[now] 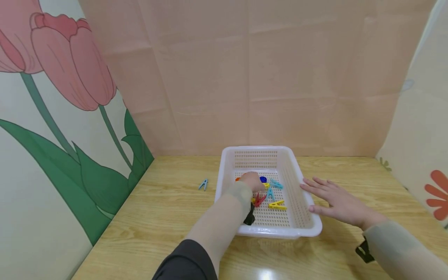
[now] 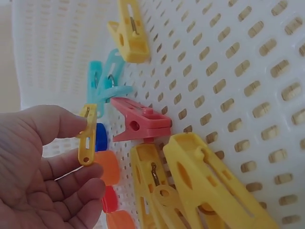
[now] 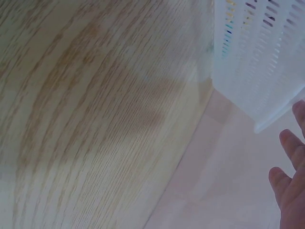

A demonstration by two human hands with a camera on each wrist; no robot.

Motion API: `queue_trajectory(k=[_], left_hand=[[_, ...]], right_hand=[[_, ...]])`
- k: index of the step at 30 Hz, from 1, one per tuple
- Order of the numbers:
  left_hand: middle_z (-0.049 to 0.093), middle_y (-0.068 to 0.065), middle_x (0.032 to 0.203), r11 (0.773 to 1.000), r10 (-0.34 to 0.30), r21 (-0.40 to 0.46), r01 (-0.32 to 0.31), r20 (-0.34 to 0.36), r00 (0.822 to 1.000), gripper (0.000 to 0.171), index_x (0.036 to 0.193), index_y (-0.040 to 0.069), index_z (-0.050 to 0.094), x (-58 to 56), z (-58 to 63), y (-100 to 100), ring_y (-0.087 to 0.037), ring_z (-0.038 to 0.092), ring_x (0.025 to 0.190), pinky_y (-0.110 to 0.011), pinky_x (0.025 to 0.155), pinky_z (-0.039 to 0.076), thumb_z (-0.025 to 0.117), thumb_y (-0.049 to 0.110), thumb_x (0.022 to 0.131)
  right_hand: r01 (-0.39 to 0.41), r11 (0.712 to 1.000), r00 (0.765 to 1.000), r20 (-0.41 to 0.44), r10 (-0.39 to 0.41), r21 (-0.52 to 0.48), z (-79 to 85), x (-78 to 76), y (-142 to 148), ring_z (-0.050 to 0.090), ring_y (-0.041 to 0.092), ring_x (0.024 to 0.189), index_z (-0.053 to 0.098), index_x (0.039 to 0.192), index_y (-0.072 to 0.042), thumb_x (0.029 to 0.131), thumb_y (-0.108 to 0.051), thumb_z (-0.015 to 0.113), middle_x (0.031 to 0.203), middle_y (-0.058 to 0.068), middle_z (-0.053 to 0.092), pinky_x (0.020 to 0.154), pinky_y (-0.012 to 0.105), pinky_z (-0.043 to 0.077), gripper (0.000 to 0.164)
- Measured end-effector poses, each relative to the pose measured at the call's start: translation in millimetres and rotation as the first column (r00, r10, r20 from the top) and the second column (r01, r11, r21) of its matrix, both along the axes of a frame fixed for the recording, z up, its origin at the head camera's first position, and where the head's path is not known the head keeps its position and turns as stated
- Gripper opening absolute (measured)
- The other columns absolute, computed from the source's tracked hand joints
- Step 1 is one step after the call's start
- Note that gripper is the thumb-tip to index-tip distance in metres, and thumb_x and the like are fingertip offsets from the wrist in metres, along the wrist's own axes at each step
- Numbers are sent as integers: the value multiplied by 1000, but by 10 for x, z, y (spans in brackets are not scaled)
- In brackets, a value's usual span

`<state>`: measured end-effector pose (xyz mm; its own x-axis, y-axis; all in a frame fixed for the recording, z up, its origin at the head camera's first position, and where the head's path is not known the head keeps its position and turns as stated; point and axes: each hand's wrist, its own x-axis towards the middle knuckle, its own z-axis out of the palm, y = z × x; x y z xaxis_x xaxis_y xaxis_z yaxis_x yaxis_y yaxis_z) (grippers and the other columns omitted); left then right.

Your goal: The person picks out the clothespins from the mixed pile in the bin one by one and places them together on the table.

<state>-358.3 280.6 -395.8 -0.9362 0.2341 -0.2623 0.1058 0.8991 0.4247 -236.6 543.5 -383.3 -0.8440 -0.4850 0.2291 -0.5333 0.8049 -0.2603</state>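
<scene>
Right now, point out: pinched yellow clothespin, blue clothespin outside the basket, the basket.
Pinched yellow clothespin (image 2: 90, 134): left wrist view, middle of its body.
Outlying blue clothespin (image 1: 204, 182): head view, middle of its body.
Basket (image 1: 267, 232): head view, near rim.

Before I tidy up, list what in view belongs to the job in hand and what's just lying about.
Likely part of the job:
left hand, pinching a yellow clip
white basket
right hand, at the basket's side
other clips inside

Likely just lying about:
round coloured pieces in the basket, not held
light-blue clip on the table, though it may belong too
</scene>
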Motion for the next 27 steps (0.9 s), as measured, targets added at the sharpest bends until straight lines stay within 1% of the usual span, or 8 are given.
queue_trajectory(k=[5,7,11,14,16,19,23,27], left_hand=[[63,0,95,1000,-4,26,5,-33,999,40,111,11,66,-88,-39,14,-16,55,78,-32,73,47,74,35,81],[62,1,95,999,-1,54,3,-32,999,41,112,11,65,-124,-47,16,-16,55,79,-32,74,48,75,35,80],[63,2,98,992,12,127,-10,-21,1000,41,113,13,66,-156,-31,12,-15,55,83,-35,82,47,76,35,80],[64,2,95,985,17,170,-11,-33,999,33,107,13,68,-144,9,2,-15,56,82,-35,83,48,75,33,81],[63,3,90,982,19,188,-10,-45,999,27,100,13,68,-125,43,-5,-14,56,78,-34,79,48,75,32,82],[60,2,77,978,16,208,-5,-52,999,18,87,13,67,-93,96,-13,-15,55,68,-32,68,47,73,30,83],[54,1,65,969,31,245,-21,-40,999,21,73,13,60,-65,180,-23,-15,48,56,-31,56,42,72,26,83],[48,2,62,951,52,305,-43,-21,998,25,71,13,54,-65,273,-55,-13,44,51,-29,51,39,72,24,83]], right_hand=[[-3,1000,1000,-5,3,1,-5,1,6,25,43,139,38,148,-24,89,-40,66,152,8,36,114,37,-4,67],[-4,1000,1000,-4,4,2,-5,3,5,25,43,139,38,148,-24,89,-39,66,152,8,36,114,38,-4,67],[-2,1000,1000,11,2,-6,1,9,1,24,44,139,38,148,-24,89,-40,65,152,8,36,115,46,-1,67],[3,1000,1000,24,-2,-13,10,14,-3,24,44,139,38,149,-24,90,-40,65,152,8,35,114,50,2,67],[5,1000,1000,29,-4,-15,13,15,-5,24,44,139,38,149,-24,90,-40,65,152,8,35,114,52,3,67],[7,1000,999,35,-6,-15,14,14,-6,23,44,139,38,149,-24,90,-40,65,152,8,35,114,52,2,67],[10,1000,999,39,-10,-12,17,14,-7,23,45,139,38,149,-25,90,-41,65,153,7,34,114,50,0,67],[9,1000,999,36,-9,-11,24,22,-4,23,45,139,38,148,-25,90,-41,65,152,7,35,115,45,-2,67]])
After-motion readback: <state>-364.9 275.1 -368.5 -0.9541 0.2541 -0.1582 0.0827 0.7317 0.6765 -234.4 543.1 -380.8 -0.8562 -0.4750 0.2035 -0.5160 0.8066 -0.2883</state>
